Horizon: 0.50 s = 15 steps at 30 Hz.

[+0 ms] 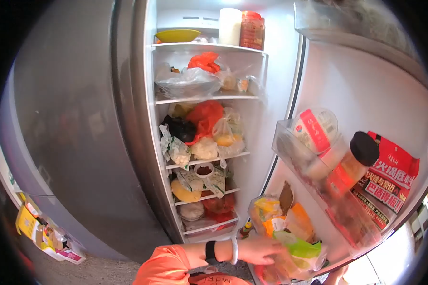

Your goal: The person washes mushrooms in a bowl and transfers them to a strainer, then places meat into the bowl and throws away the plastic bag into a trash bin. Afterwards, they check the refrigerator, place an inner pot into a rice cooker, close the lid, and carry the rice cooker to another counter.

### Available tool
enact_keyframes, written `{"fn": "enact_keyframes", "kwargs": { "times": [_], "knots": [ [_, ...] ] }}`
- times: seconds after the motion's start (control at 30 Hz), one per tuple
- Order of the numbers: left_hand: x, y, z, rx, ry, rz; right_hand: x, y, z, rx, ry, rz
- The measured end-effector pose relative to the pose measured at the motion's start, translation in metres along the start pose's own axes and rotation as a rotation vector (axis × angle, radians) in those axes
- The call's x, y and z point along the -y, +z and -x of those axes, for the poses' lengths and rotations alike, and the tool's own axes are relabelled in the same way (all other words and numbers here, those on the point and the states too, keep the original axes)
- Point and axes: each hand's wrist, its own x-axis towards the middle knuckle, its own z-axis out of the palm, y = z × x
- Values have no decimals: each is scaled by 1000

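Note:
My left hand [260, 250] reaches right across the bottom of the view, a black band and a white bracelet on its wrist. Its fingers look stretched out, at the near edge of the lower door bin [283, 270]. Nothing shows in its grasp. Beside the fingertips, in the bin, lies a green and clear plastic packet [302, 249]. Behind that are an orange packet [299, 221] and a yellow packet [267, 207]. My right hand cannot be made out; a small patch of skin shows below the door's bottom edge, and I cannot tell what it belongs to.
The fridge door stands open on the right. Its upper bin [295, 147] holds a round tub [317, 130], a black-lidded jar [352, 164] and a red packet [394, 166]. Bagged food fills the shelves [209, 99]. A closed grey door [76, 118] stands left, near a yellow box [27, 223].

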Motion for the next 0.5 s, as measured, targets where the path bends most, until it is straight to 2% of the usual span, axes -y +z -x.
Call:
{"fn": "enact_keyframes", "kwargs": {
  "times": [0.07, 0.1, 0.13, 0.23, 0.3, 0.33, 0.4, 0.5],
  "knots": [
    [-1, -16, 9, 51, -153, -59, -5, 5, -5, -36, 7, -94],
    [9, -13, 13, 13, -104, -88, -8, 7, -6, -58, 12, -141],
    [3, -20, 18, 82, -155, -79, -10, 9, -8, -80, 15, -188],
    [6, 3, 23, 139, -172, 96, -15, 13, -11, -129, 11, -321],
    [0, 20, 21, -63, -66, 299, -17, 16, -13, -152, 5, -386],
    [1, 30, 18, -49, -73, 335, -19, 17, -12, -162, 2, -417],
    [7, 52, 8, -172, 233, 149, -24, 18, -11, -185, -12, -456],
    [18, 79, -10, -98, 176, -88, -30, 22, -9, -214, -49, -492]
  ]
}}
